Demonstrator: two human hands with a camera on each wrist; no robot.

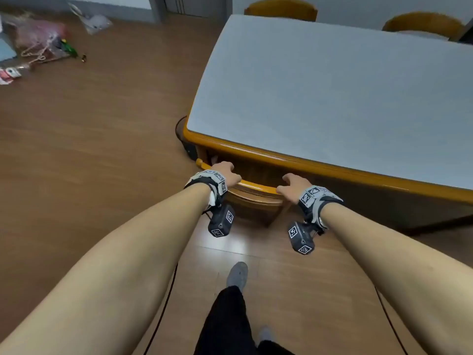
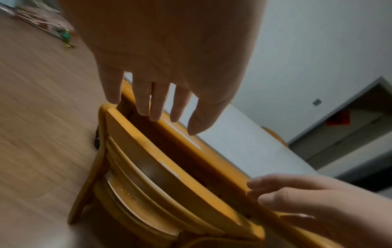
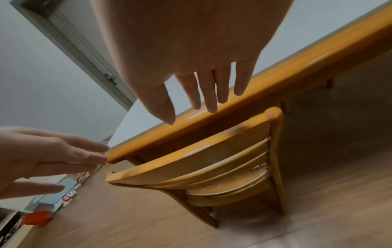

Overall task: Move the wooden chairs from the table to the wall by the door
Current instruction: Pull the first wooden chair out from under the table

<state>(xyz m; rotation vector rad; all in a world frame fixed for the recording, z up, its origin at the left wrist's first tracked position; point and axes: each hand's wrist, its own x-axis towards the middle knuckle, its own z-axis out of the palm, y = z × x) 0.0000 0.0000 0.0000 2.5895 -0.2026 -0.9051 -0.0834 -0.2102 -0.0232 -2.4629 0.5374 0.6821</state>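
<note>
A wooden chair with a curved slatted back is pushed in under the near edge of the table. My left hand is at the left end of its top rail and my right hand at the right end. In the left wrist view the left hand hovers just above the rail, its fingers straight and spread. In the right wrist view the right hand hangs above the rail the same way. Neither hand grips the rail. Two more wooden chairs stand at the table's far side.
The table has a grey top and an orange wooden rim. Bags and small clutter lie on the wooden floor at the far left. A door is in the wall beyond the table. My foot is just behind the chair.
</note>
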